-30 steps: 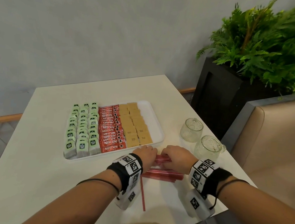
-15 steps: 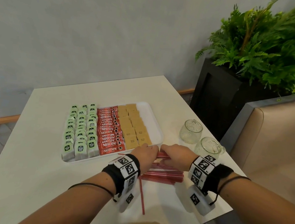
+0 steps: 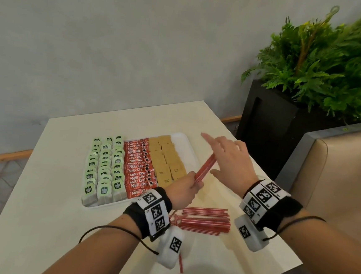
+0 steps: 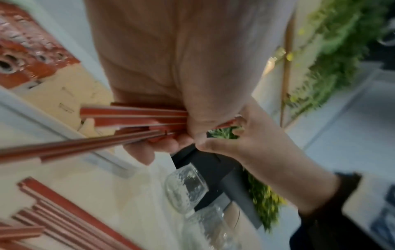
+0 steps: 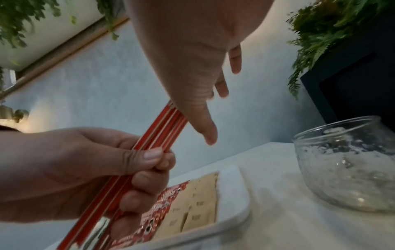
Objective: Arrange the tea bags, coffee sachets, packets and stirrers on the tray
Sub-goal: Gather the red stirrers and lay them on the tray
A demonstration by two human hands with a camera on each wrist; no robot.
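My left hand [image 3: 189, 185] grips the lower end of a bundle of red stirrers [image 3: 205, 169], tilted up above the near right corner of the white tray [image 3: 185, 144]. The right hand [image 3: 223, 158] is open with straight fingers beside the bundle's upper end; its thumb [image 5: 203, 126] lies against the stirrers [image 5: 162, 132]. On the tray sit rows of green tea bags [image 3: 105, 167], red coffee sachets [image 3: 139, 170] and brown packets [image 3: 166, 159]. More stirrers [image 3: 203, 219] lie in a pile on the table under my wrists.
A single stirrer [image 3: 180, 264] lies near the table's front edge. A glass jar [image 5: 346, 165] stands right of the tray, with a second [image 4: 186, 187] close by. A black planter [image 3: 269, 131] with ferns and a padded seat [image 3: 335, 183] flank the table's right side.
Both hands rose from the stirrer pile. The left hand took up a bundle and lifted it toward the tray. The right hand opened and now touches the bundle's upper end.
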